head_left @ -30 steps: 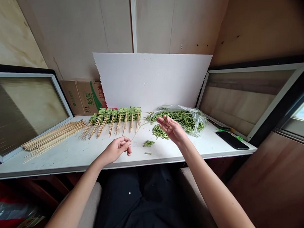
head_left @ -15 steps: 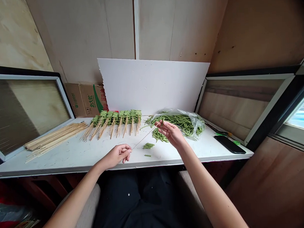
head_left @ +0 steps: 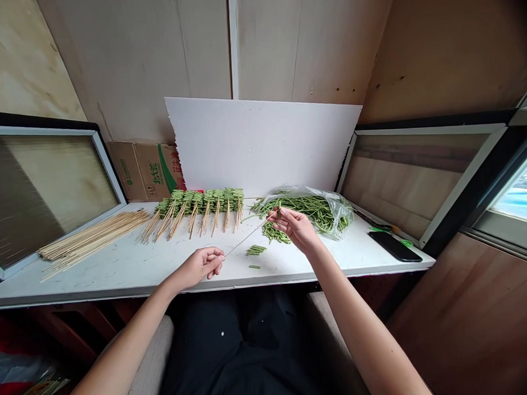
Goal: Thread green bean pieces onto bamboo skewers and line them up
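My left hand is closed on the lower end of a thin wooden skewer, which slants up to the right. At its far tip my right hand pinches a short piece of green bean against the skewer; the fingers partly hide it. Under the skewer, on the white table, lie a small row of cut bean pieces and one single piece. A heap of cut pieces sits below my right hand, in front of a clear plastic bag of long green beans.
Finished bean skewers stand in stacked bunches at the back left. Bare skewers lie in a pile at far left. A black phone is near the right edge. A white board and a cardboard box stand behind.
Both hands hold nearly the same pose on the skewer. The bean piece at the tip has turned more upright in my right fingers. The whole view has shifted slightly.
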### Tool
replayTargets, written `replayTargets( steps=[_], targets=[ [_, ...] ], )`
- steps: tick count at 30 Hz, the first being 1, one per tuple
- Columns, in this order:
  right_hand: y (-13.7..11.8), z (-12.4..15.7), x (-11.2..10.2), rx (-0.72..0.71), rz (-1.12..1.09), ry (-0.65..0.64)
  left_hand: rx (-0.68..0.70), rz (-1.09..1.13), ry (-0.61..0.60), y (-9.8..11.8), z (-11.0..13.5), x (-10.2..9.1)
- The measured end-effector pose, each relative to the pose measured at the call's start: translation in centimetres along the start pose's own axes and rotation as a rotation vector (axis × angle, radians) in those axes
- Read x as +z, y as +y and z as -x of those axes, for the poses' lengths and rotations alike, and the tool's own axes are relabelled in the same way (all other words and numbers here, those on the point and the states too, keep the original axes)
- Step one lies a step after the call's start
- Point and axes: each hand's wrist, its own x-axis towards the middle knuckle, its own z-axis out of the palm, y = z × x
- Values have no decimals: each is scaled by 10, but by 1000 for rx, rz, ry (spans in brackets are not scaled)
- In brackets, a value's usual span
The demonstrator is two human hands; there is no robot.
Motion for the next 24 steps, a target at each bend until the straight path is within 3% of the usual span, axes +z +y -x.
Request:
replayTargets(
  steps=[24],
  targets=[
    [-10, 7, 9, -17, 125, 4, -11, 13, 19, -5, 0, -7]
  ],
)
